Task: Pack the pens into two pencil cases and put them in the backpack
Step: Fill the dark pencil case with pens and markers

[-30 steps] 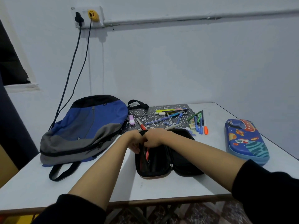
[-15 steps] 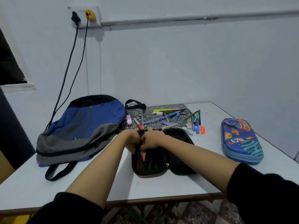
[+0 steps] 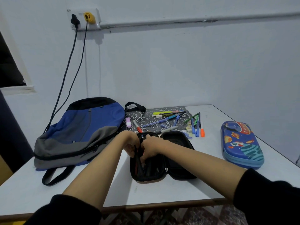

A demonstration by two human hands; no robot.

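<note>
My left hand [image 3: 130,143] and right hand [image 3: 153,144] both curl around the dark pens [image 3: 138,161], whose lower ends sit in the left half of the open black hard-shell pencil case [image 3: 177,153] on the white worktop [image 3: 162,192].

Pretty dim, flat, cool light with a bluish cast on the wall [image 3: 178,65]. Soft shadows sit just below the socket [image 3: 84,18] at 11 o'clock and the pipe [image 3: 194,20] at 12. The black case [image 3: 177,153] at dead centre is murky inside, and the pens [image 3: 138,161] are barely readable. The wide-angle lens bows the table [image 3: 162,194] edges, and the sleeves [image 3: 267,198] at 5 and 7 look soft.
</note>
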